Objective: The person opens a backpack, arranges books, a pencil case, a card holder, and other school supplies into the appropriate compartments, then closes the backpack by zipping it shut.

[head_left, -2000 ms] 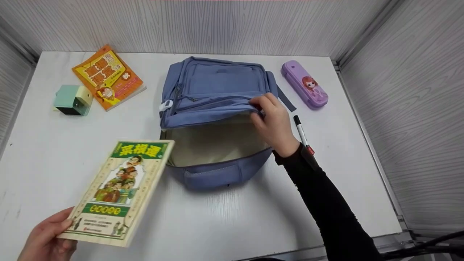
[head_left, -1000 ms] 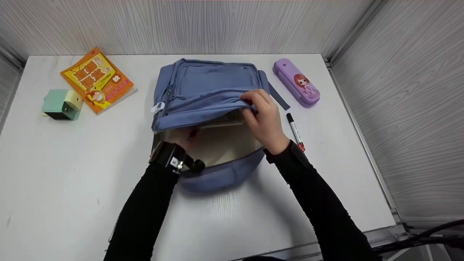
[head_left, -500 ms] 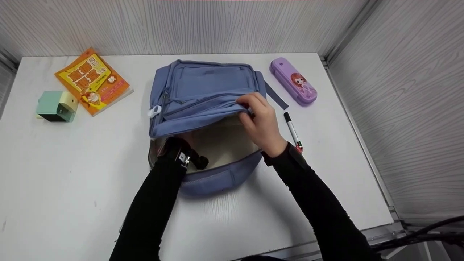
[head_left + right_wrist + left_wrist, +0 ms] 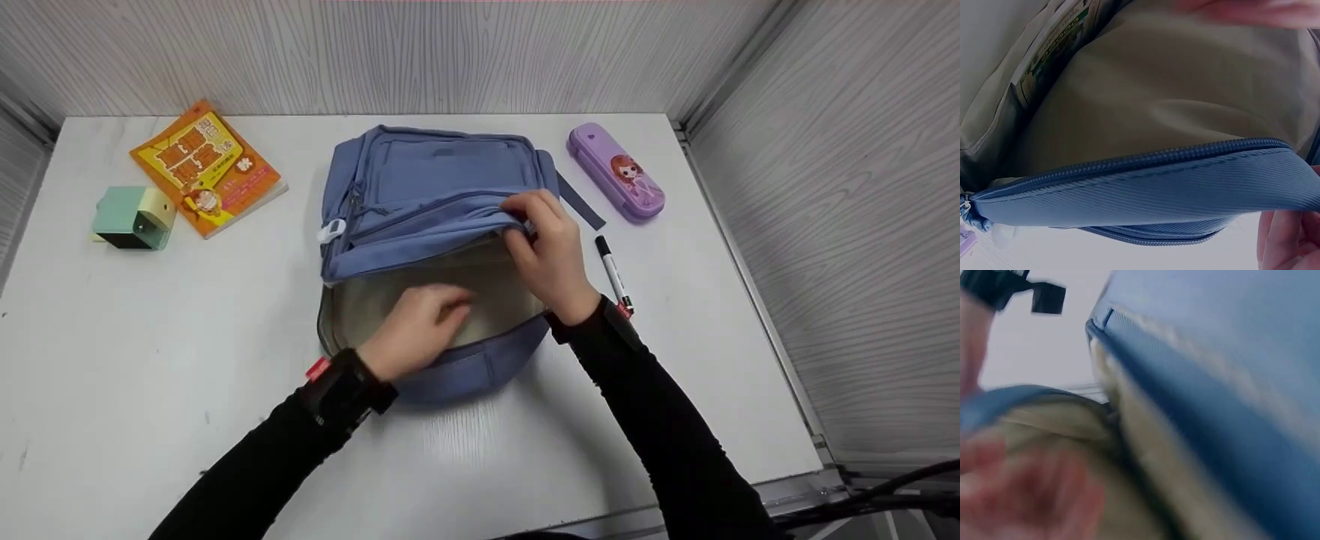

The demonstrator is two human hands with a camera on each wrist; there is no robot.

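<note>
A blue backpack (image 4: 450, 165) lies on the table, its main compartment gaping. My right hand (image 4: 551, 251) pinches the raised flap's edge at its right side; in the right wrist view those fingers (image 4: 1289, 242) grip the blue fabric. Over the opening is my left hand (image 4: 420, 326), its fingers loosely curled around nothing; it is blurred in the left wrist view (image 4: 1027, 495). Inside the bag, the right wrist view shows part of the green-and-cream book (image 4: 1064, 45) standing along the lining, touched by neither hand.
An orange book (image 4: 210, 169) and a mint-and-cream box-like item (image 4: 124, 214) lie at the left. On the right are a purple pencil case (image 4: 619, 172) and a marker (image 4: 613, 270). A grey strap (image 4: 581, 201) extends from the backpack's right side.
The left hand carried the green-and-cream book into the backpack, let go of it and has drawn back out over the opening. The right hand has kept its hold on the flap.
</note>
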